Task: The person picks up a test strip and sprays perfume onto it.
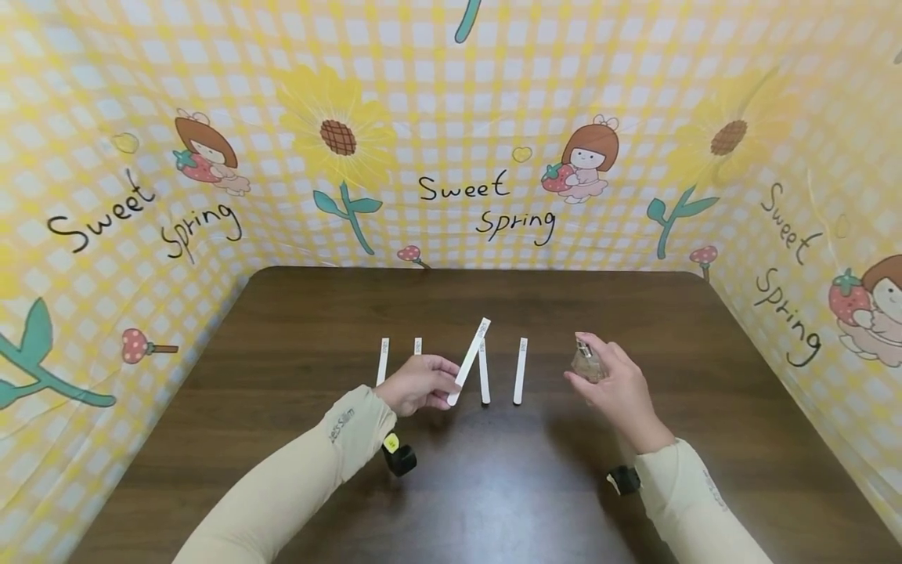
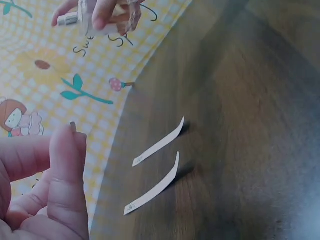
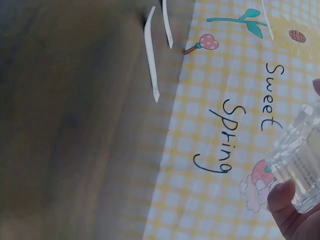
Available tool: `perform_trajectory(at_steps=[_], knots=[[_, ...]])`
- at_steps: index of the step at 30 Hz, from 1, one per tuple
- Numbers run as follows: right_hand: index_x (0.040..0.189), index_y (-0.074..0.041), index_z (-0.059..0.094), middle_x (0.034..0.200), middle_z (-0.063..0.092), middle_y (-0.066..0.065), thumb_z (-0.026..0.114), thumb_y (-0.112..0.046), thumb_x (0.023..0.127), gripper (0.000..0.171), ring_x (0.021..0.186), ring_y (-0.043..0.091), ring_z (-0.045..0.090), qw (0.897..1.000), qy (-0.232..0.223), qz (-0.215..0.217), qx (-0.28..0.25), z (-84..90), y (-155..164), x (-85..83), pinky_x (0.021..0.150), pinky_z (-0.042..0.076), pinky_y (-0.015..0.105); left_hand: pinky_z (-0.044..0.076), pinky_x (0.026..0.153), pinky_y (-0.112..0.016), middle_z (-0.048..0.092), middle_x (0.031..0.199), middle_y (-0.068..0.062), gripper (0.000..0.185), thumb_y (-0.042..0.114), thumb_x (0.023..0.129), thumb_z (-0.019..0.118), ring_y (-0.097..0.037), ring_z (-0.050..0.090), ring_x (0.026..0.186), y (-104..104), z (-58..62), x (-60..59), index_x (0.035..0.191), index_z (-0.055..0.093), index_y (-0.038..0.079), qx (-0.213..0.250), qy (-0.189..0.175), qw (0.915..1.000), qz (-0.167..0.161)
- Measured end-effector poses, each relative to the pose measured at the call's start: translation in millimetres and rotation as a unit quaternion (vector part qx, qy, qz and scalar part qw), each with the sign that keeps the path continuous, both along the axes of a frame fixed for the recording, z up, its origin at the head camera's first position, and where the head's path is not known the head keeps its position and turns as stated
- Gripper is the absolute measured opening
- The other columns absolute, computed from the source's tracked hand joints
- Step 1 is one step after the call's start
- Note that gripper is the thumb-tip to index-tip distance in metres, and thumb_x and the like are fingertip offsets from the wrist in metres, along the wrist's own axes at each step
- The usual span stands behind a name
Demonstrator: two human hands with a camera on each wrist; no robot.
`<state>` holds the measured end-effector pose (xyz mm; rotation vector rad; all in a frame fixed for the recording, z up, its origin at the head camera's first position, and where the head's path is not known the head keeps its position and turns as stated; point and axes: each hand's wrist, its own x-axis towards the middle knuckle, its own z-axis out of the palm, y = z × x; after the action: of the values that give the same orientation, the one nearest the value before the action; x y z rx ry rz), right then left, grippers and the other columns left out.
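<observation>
My left hand [image 1: 420,384] pinches a paper test strip [image 1: 470,359] by its lower end — light, bendy; my right hand [image 1: 620,392] grips a small glass perfume bottle [image 1: 585,362] — slippery, breakable.

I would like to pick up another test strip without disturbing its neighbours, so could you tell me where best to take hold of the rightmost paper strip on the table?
Probably at its near end, from the person's side. The rightmost paper strip lies flat and lengthwise, with free table to its right. A thumb-and-finger pinch on the long edges suits it. The right hand is nearest but holds a small glass bottle.
</observation>
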<state>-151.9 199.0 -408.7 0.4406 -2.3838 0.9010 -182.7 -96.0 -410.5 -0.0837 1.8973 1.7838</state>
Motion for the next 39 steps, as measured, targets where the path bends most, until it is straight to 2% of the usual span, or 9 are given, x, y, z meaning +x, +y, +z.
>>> perform_trajectory(at_steps=[3,6,10,16,25,31,36,39], knots=[[0.116,-0.008,0.063,0.078,0.054,0.008,0.085,-0.002,0.063,0.058,0.060,0.018,0.049,1.000,0.016,0.001,0.027,4.1,-4,-4.1,0.049,0.043,0.035,0.049,0.050,-0.020,0.059,0.076,-0.010,0.027,-0.012,0.084,0.058,-0.012,0.055,0.056,-2,1.9,4.3,0.110,0.055,-0.011,0.000,-0.004,0.9999,-0.010],[0.117,-0.012,0.063,0.078,0.053,0.007,0.084,-0.007,0.066,0.056,0.059,0.018,0.049,0.999,-0.005,0.009,0.045,8.4,-11,-6.4,0.049,0.043,0.037,0.049,0.050,-0.020,0.059,0.073,-0.009,0.025,-0.013,0.083,0.058,-0.012,0.055,0.055,-5,3.8,8.6,0.108,0.056,-0.011,-0.001,-0.012,0.9998,-0.018],[0.117,-0.017,0.061,0.080,0.052,0.005,0.082,-0.011,0.068,0.053,0.057,0.016,0.049,0.997,-0.034,0.021,0.072,10.9,-22,-9.9,0.048,0.043,0.036,0.049,0.050,-0.020,0.060,0.073,-0.010,0.024,-0.014,0.082,0.057,-0.012,0.055,0.054,-7,6.7,11.9,0.106,0.056,-0.010,-0.001,-0.023,0.9994,-0.024],[0.118,-0.018,0.062,0.076,0.047,0.004,0.079,-0.009,0.069,0.053,0.048,0.010,0.036,0.991,-0.011,0.055,0.124,11.9,-39,-19.4,0.042,0.037,0.030,0.046,0.047,-0.018,0.060,0.069,-0.008,0.028,-0.014,0.081,0.057,-0.010,0.053,0.051,-9,9.8,13.4,0.108,0.057,-0.012,-0.004,-0.021,0.9997,-0.010],[0.117,-0.020,0.060,0.079,0.050,0.003,0.074,-0.009,0.069,0.051,0.049,0.014,0.040,0.986,-0.045,0.077,0.144,23.2,-55,-33.5,0.043,0.037,0.031,0.042,0.045,-0.015,0.057,0.070,-0.007,0.036,-0.013,0.079,0.056,-0.009,0.046,0.051,-11,9.6,16.8,0.114,0.057,-0.013,0.000,-0.016,0.9999,-0.002],[0.120,-0.024,0.059,0.083,0.053,0.003,0.070,-0.013,0.071,0.051,0.049,0.015,0.041,0.981,-0.078,0.065,0.167,34.1,-55,-46.0,0.044,0.037,0.032,0.042,0.045,-0.015,0.059,0.073,-0.009,0.033,-0.011,0.081,0.057,-0.008,0.046,0.051,-15,7.7,13.4,0.114,0.056,-0.013,-0.002,-0.001,1.0000,0.002],[0.120,-0.025,0.058,0.085,0.054,0.003,0.069,-0.016,0.071,0.051,0.053,0.016,0.046,0.982,-0.088,0.047,0.163,32.7,-56,-45.3,0.045,0.039,0.035,0.042,0.045,-0.015,0.057,0.071,-0.007,0.033,-0.011,0.080,0.057,-0.008,0.047,0.051,-20,3.6,16.4,0.113,0.057,-0.014,0.001,0.002,1.0000,0.009],[0.120,-0.024,0.058,0.085,0.054,0.003,0.070,-0.016,0.071,0.050,0.050,0.014,0.042,0.981,-0.091,0.049,0.166,29.4,-56,-43.9,0.043,0.037,0.032,0.042,0.045,-0.015,0.057,0.070,-0.007,0.034,-0.012,0.080,0.057,-0.008,0.047,0.051,-22,1.4,18.0,0.113,0.057,-0.014,0.003,-0.002,1.0000,0.009]])
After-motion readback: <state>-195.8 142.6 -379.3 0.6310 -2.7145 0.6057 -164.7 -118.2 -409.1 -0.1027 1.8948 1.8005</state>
